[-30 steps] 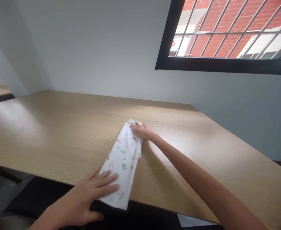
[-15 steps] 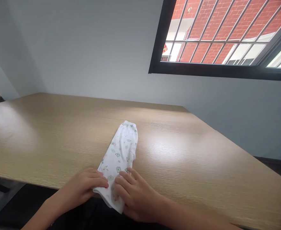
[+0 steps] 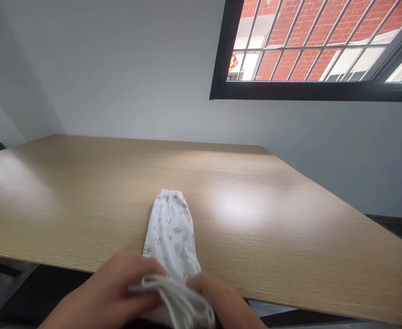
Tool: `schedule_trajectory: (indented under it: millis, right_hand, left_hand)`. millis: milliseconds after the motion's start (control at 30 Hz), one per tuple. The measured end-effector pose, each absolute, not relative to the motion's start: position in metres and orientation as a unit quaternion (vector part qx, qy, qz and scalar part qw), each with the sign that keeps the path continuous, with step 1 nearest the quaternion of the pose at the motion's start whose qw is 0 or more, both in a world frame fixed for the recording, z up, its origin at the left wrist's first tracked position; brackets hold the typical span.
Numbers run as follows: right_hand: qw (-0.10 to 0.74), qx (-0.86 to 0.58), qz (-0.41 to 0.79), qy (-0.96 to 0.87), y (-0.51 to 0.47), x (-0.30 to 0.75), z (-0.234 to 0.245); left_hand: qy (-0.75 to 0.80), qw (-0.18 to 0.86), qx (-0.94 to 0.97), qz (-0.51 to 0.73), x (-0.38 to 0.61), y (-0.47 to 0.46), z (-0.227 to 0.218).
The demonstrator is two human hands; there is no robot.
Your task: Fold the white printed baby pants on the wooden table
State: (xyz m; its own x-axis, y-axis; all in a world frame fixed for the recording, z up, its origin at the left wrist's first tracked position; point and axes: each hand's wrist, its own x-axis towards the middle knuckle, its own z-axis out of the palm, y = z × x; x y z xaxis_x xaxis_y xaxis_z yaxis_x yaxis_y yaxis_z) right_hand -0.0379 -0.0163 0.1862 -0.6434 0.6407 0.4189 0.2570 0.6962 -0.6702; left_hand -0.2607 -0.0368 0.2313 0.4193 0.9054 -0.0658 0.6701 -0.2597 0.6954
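White cloth with small green and pink prints: lies lengthwise, its gathered narrow end pointing away; the near end is raised in loose, blurred loops between the hands.
Left bare hand: pinches the raised end from the left, knuckles up.
Right bare hand: touches that same end from the right — blur hides its exact hold.
Pale wood-grain table: lies under the cloth, glare shining to the cloth's right.
Plain grey-white wall: stands behind the table.
Black-framed window: upper right — slim metal bars before red brickwork.
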Motion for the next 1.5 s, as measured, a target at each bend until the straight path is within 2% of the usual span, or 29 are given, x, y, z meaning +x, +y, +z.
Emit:
schedule_trajectory:
  millis: [100,200,333,433,533,667,800,900,1033,1167,1300,1500]
  right_hand:
    - [0.323,-0.361,0.414,-0.771,0.023,-0.047,0.202]
    - [0.338,-0.401,0.449,-0.724,0.085,-0.065,0.206]
    - [0.298,-0.496,0.324,-0.748,0.142,-0.087,0.193]
    - [0.283,-0.478,0.142,-0.819,0.151,-0.096,0.179]
    - [0.200,-0.416,0.024,-0.887,0.160,-0.099,0.167]
    - [0.140,-0.461,0.054,-0.875,0.193,-0.103,0.164]
    - [0.184,-0.457,0.037,-0.870,0.197,-0.105,0.173]
    - [0.213,-0.370,0.003,-0.904,0.164,-0.099,0.180]
    - [0.127,-0.249,0.079,-0.957,0.112,-0.070,0.179]
    - [0.081,-0.261,0.152,-0.950,0.078,-0.029,0.173]
    - [0.100,-0.282,0.195,-0.934,0.051,0.005,0.165]
    - [0.168,-0.229,0.220,-0.933,0.034,0.019,0.154]
  left_hand:
    - [0.539,0.310,0.746,0.239,-0.261,0.008,0.235]
    - [0.573,0.226,0.743,0.261,-0.263,0.067,0.229]
    - [0.633,0.058,0.740,0.221,-0.263,0.116,0.210]
    - [0.637,0.002,0.742,0.210,-0.255,0.107,0.189]
    - [0.566,-0.021,0.809,0.158,-0.239,0.065,0.166]
    - [0.541,0.006,0.828,0.151,-0.221,0.002,0.156]
    - [0.531,0.072,0.831,0.152,-0.230,-0.010,0.175]
    - [0.526,0.067,0.833,0.157,-0.252,0.017,0.184]
    - [0.501,0.090,0.853,0.119,-0.270,0.045,0.175]
    - [0.470,0.129,0.869,0.082,-0.269,0.031,0.162]
    - [0.409,0.168,0.893,0.088,-0.265,0.005,0.157]
    - [0.396,0.260,0.862,0.183,-0.262,0.008,0.165]
